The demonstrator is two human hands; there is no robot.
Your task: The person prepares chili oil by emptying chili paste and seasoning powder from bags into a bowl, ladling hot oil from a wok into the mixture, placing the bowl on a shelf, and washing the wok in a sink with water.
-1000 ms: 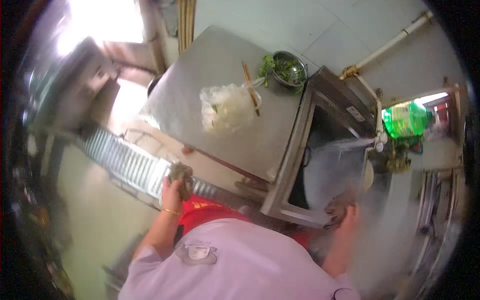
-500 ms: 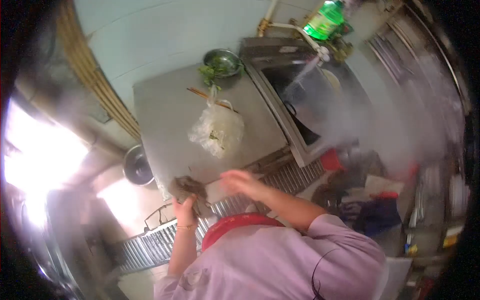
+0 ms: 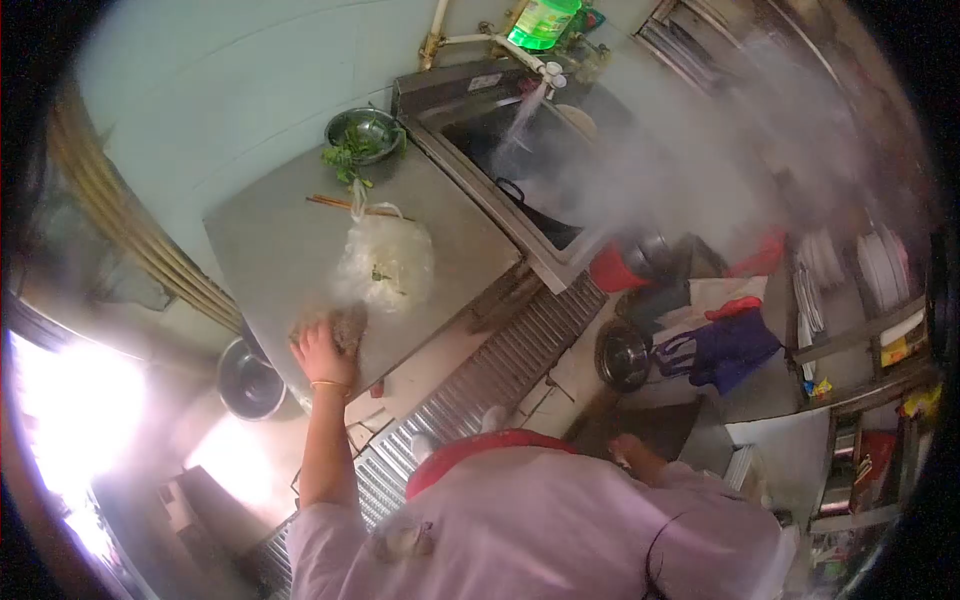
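My left hand (image 3: pixel 322 356) is closed over a crumpled brown rag (image 3: pixel 348 328), pressed onto the near left part of the steel table (image 3: pixel 270 240). My right hand (image 3: pixel 632 456) hangs low by my side, its fingers loosely apart with nothing in them. A translucent plastic bag (image 3: pixel 385 262) with bits of green leaf sits on the table just beyond the rag. Behind the bag lie wooden chopsticks (image 3: pixel 335 202). Near the wall stands a metal bowl (image 3: pixel 378 128) with leafy greens (image 3: pixel 346 152) hanging over its rim.
Water runs from a tap (image 3: pixel 552 76) into the steel sink (image 3: pixel 480 150), amid steam. Right of the sink stand a red bucket (image 3: pixel 608 270) and a dark pot (image 3: pixel 624 356). A purple bag (image 3: pixel 725 350) lies beyond. A metal basin (image 3: pixel 250 380) is left of the table; a grating (image 3: pixel 480 370) crosses the floor.
My left hand has moved forward with the rag, from beside the near edge onto the table. My right hand has swung back to the right, away from the table. The view has shifted.
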